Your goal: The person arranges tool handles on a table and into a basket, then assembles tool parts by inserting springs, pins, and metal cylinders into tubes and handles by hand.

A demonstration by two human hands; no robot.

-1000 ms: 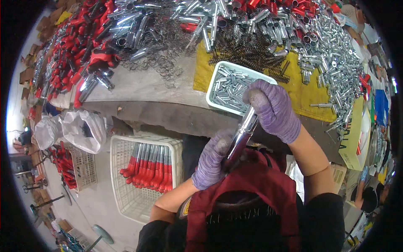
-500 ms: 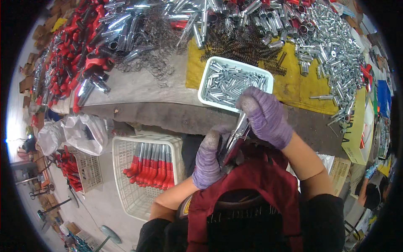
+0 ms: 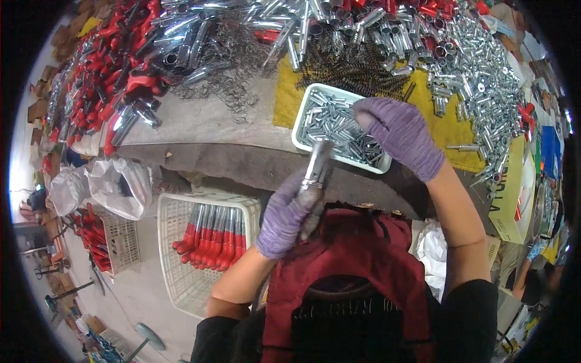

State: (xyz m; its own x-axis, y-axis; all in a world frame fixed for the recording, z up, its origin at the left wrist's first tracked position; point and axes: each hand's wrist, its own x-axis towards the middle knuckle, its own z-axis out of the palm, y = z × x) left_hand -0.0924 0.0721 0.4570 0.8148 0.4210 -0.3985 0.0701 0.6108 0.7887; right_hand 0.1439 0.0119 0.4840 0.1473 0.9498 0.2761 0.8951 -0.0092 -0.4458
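Note:
My left hand (image 3: 288,213), in a purple knitted glove, is closed around a shiny chrome tube (image 3: 316,164). The tube stands tilted, its upper end near the front edge of a pale plastic tray (image 3: 297,129). Small silvery metal pins (image 3: 339,130) fill that tray. Over its right side is my right hand (image 3: 404,138), gloved the same way, with the fingers bent and pressed together. Whatever lies between those fingertips is hidden. The tube's lower end is covered by my left hand.
Dark coil springs (image 3: 357,68) lie on yellow cloth behind the tray. Thin wire rings (image 3: 227,91), chrome tubes and red castings (image 3: 91,100) are heaped leftward; small metal fittings (image 3: 478,91) are piled rightward. Below the bench edge, a white basket (image 3: 166,248) holds red-handled chrome pieces (image 3: 215,245).
My right hand has left the tube and moved up and right over the tray. My left hand has raised the tube, bringing its upper end leftward to the tray's front edge.

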